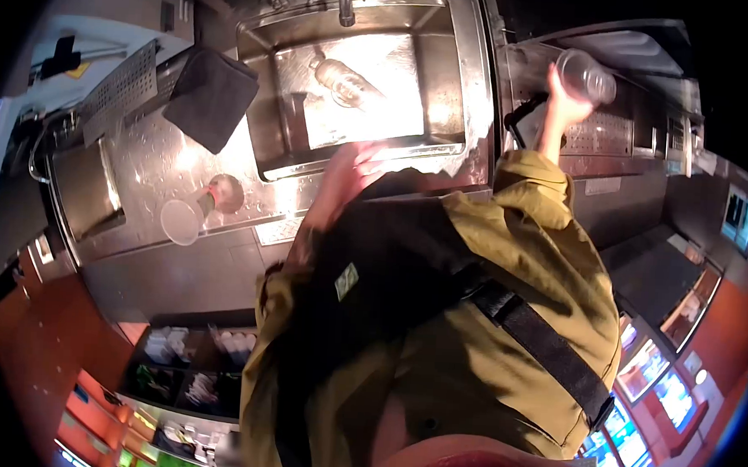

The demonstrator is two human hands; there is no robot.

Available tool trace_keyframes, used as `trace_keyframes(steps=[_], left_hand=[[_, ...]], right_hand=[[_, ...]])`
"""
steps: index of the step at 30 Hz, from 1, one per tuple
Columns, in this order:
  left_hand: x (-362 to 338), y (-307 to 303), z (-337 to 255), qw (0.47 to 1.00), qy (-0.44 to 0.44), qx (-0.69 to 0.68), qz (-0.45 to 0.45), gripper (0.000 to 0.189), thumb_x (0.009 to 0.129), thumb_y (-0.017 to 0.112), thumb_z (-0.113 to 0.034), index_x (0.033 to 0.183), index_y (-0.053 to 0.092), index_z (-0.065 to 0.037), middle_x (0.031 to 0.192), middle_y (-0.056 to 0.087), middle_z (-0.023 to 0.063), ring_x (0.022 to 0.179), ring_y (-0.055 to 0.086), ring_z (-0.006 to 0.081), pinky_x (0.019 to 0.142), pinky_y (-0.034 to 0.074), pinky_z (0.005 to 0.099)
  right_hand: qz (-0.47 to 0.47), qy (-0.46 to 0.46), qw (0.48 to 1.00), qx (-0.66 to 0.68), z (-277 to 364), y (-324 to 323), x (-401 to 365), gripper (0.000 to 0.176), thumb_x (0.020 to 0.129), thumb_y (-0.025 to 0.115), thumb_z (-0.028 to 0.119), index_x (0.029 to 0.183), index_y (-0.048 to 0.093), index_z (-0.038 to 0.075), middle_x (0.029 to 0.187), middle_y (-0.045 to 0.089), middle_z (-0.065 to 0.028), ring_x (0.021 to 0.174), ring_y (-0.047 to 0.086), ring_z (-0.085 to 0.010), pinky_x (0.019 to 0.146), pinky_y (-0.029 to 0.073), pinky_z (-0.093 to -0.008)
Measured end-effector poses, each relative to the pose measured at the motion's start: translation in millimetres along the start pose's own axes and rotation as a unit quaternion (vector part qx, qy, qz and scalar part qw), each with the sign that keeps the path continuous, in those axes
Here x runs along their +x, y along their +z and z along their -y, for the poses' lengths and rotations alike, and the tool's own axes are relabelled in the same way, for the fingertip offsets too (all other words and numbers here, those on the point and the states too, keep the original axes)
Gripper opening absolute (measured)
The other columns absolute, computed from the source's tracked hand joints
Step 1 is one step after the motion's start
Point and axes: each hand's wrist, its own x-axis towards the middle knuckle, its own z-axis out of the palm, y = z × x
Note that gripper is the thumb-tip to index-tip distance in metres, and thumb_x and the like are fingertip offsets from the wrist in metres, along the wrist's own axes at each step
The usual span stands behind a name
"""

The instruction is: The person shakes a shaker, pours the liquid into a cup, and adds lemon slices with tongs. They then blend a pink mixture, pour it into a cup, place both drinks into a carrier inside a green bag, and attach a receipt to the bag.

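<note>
My right hand (569, 104) is out to the right of the sink, with its fingers wrapped round a clear glass (597, 83) held above the perforated metal counter. By the front rim of the steel sink (265, 135) is my left hand (347, 175). Its fingers look stretched out and hold nothing that I can see, though glare blurs them. Inside the sink a clear bottle-shaped vessel (341, 81) lies on the brightly lit bottom.
A faucet (345, 4) reaches over the sink's back edge. On the wet left counter (140, 170) are a folded dark mat (212, 98) and a clear hourglass-shaped vessel (182, 222) near the front edge. Shelves with packed bins (169, 345) stand at lower left.
</note>
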Motion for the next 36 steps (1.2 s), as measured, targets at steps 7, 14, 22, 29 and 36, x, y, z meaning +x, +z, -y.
trace_keyframes(steps=[7, 14, 22, 29, 36], left_hand=[[31, 117, 1, 0.976, -0.004, -0.202, 0.076, 0.094, 0.081, 0.055, -0.068, 0.147, 0.016, -0.014, 0.139, 0.034, 0.0337, 0.124, 0.044, 0.0454, 0.102, 0.037, 0.0598], [2, -20, -13, 0.889, 0.084, -0.344, 0.292, 0.102, 0.068, 0.07, -0.063, 0.146, 0.028, -0.012, 0.137, 0.037, 0.0191, 0.128, 0.036, 0.0341, 0.109, 0.03, 0.0486], [-93, -41, 14, 0.839, 0.083, -0.294, 0.45, 0.104, 0.08, 0.071, -0.046, 0.152, 0.006, -0.009, 0.151, 0.014, 0.0317, 0.139, 0.022, 0.0446, 0.117, 0.013, 0.0549], [-102, 7, 61, 0.968, 0.225, -0.029, 0.103, 0.09, 0.083, 0.055, -0.065, 0.147, 0.027, -0.008, 0.152, 0.026, 0.0181, 0.135, 0.031, 0.0388, 0.109, 0.031, 0.0506], [1, 204, 151, 0.969, 0.153, 0.185, 0.063, 0.067, 0.088, 0.054, -0.052, 0.137, 0.04, -0.008, 0.132, 0.048, 0.0141, 0.116, 0.048, 0.0341, 0.1, 0.039, 0.0524]], right_hand=[[0.385, 0.081, 0.789, 0.472, 99, -117, -96, 0.098, 0.062, 0.087, 0.021, 0.143, 0.033, 0.012, 0.146, 0.031, -0.0185, 0.132, 0.038, -0.0386, 0.107, 0.034, -0.0569], [0.344, 0.15, 0.922, -0.093, -17, -21, -22, 0.087, 0.053, 0.087, 0.055, 0.118, 0.062, 0.002, 0.124, 0.055, -0.0222, 0.113, 0.055, -0.0279, 0.093, 0.047, -0.0324], [0.371, 0.145, 0.817, -0.417, -17, 4, -41, 0.119, 0.042, 0.064, 0.089, 0.119, 0.062, -0.002, 0.134, 0.044, -0.0268, 0.128, 0.035, -0.0374, 0.109, 0.025, -0.0443], [0.219, -0.003, 0.972, 0.086, -108, -152, -136, 0.042, 0.076, 0.076, 0.028, 0.105, 0.058, 0.005, 0.101, 0.056, -0.0097, 0.094, 0.055, -0.0252, 0.079, 0.048, -0.0375], [0.537, 0.263, 0.788, -0.148, -423, -305, -235, 0.039, 0.074, 0.067, 0.043, 0.088, 0.072, 0.006, 0.082, 0.069, -0.0148, 0.08, 0.067, -0.0291, 0.073, 0.052, -0.0414]])
